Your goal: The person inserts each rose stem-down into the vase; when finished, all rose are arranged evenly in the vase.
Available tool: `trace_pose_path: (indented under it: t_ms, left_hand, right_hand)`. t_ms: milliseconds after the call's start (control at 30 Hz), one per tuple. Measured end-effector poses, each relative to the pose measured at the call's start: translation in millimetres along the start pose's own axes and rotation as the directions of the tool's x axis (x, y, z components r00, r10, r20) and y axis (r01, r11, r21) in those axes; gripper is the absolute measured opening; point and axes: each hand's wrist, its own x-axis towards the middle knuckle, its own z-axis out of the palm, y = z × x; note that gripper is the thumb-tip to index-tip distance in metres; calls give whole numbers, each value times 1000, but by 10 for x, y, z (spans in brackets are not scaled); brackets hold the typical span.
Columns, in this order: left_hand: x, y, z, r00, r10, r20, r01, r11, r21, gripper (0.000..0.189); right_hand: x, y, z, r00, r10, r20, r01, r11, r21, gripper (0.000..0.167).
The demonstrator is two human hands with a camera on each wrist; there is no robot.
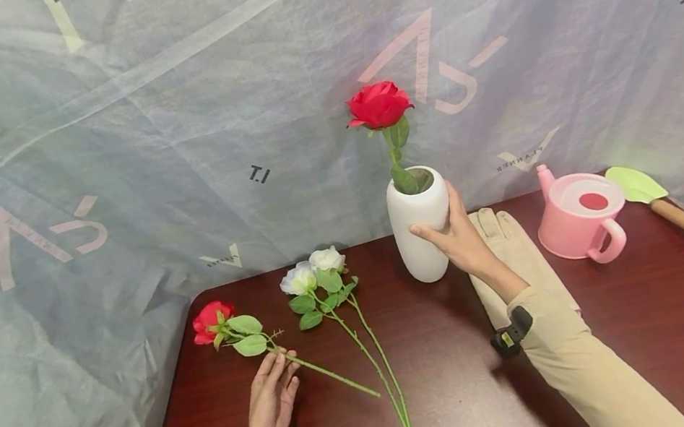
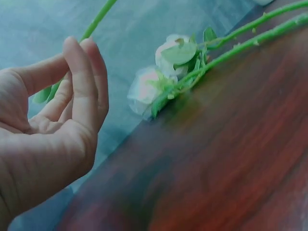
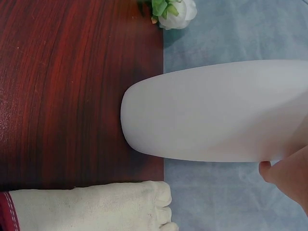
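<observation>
A white vase [image 1: 420, 243] stands upright near the back edge of the table, with one red rose [image 1: 379, 105] rising out of its mouth. My right hand [image 1: 466, 245] grips the vase from its right side, thumb across the front. In the right wrist view, the vase [image 3: 202, 113] fills the middle. My left hand [image 1: 271, 398] pinches the green stem of a second red rose [image 1: 213, 322], its bloom pointing to the back left. In the left wrist view, the fingertips of the left hand [image 2: 62, 96] meet around that stem.
Two white roses [image 1: 314, 273] lie between the left hand and the vase, stems toward the front. Cream gloves [image 1: 522, 257] lie under the right forearm. To the right are a pink watering can [image 1: 570, 229] and a green trowel [image 1: 677, 214]. Grey cloth [image 1: 144, 161] hangs behind the table.
</observation>
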Motion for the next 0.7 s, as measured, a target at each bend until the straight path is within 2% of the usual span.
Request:
trace_pose_path:
  t_ms: [100,267,433,700]
  left_hand:
    - [13,23,79,999,18,-33,-18,1000,-3,15]
    - [47,35,229,997,45,-62,-48,997,-55,15]
    - [80,47,366,991,58,-117,-69,993,-94,15]
    - [187,173,549,981,103,-165,-122,987,-109,14]
  right_hand:
    - [-1,-3,-1,1000,-2,-1,2,1000,3,90]
    - [5,-9,-10,1000,-7,-3,7,1000,-17,90]
    - [-1,-18,-12,1000,-12,0,12,1000,-16,90]
    - [-2,-14,2,1000,-12,-8,12,1000,-20,89]
